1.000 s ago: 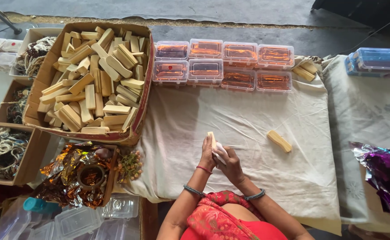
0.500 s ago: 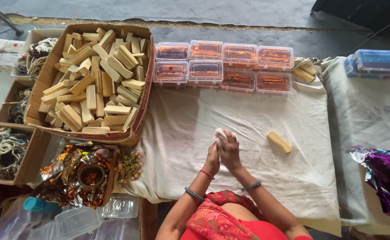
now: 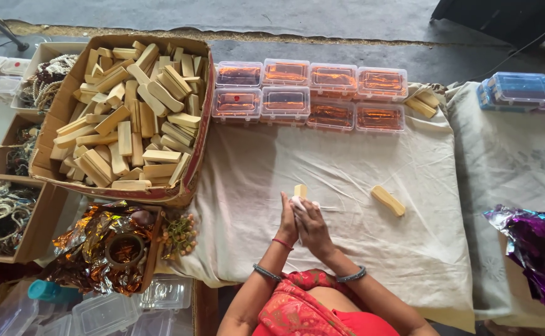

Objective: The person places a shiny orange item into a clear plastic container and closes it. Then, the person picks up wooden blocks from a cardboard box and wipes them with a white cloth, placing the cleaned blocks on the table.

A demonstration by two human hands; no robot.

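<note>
Over the cream cloth (image 3: 347,180), my left hand (image 3: 288,221) and my right hand (image 3: 313,225) are pressed together around a pale wooden block (image 3: 300,190) that sticks up between them. A bit of white material (image 3: 298,202) shows at my fingertips against the block. Another wooden block (image 3: 388,200) lies loose on the cloth to the right of my hands. A large cardboard box (image 3: 198,149) at the upper left is heaped with several similar wooden blocks (image 3: 129,118).
Two rows of clear plastic boxes (image 3: 309,93) with orange contents line the cloth's far edge, a few blocks (image 3: 423,102) beside them. Blue-lidded boxes (image 3: 518,87) sit far right, purple foil (image 3: 533,249) at the right edge. Bead trays (image 3: 2,214), foil wrappers (image 3: 107,239) and empty containers (image 3: 104,311) crowd the left.
My joined hands have shifted slightly with the block; it now stands more upright above my fingers. The loose block and the boxes stayed put.
</note>
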